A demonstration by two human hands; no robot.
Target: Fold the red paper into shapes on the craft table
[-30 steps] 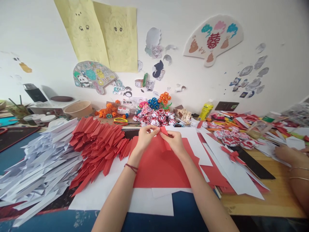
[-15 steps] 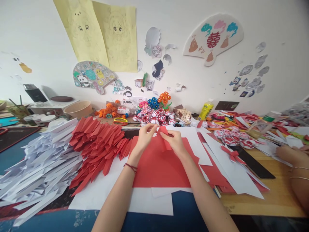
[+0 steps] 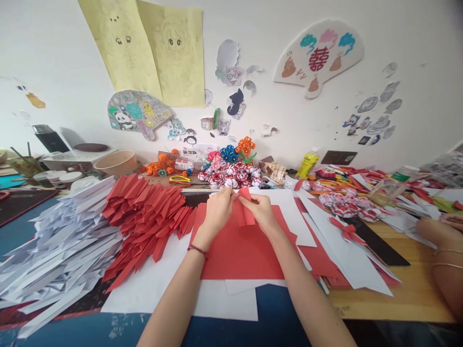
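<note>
Evidently much folding is done: a heap of folded white paper strips [image 3: 68,236] and a pile of folded red paper strips [image 3: 144,212] lie to the left. One narrow red paper piece [image 3: 247,217], seemingly only part-folded, is above a large flat red sheet [image 3: 238,255]. The right hand [image 3: 263,211] pinches it, nearly closed; the left hand [image 3: 219,207] curls at its upper edge, its grip hidden.

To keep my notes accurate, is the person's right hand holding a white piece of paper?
No, the right hand is holding a red paper strip.
</note>
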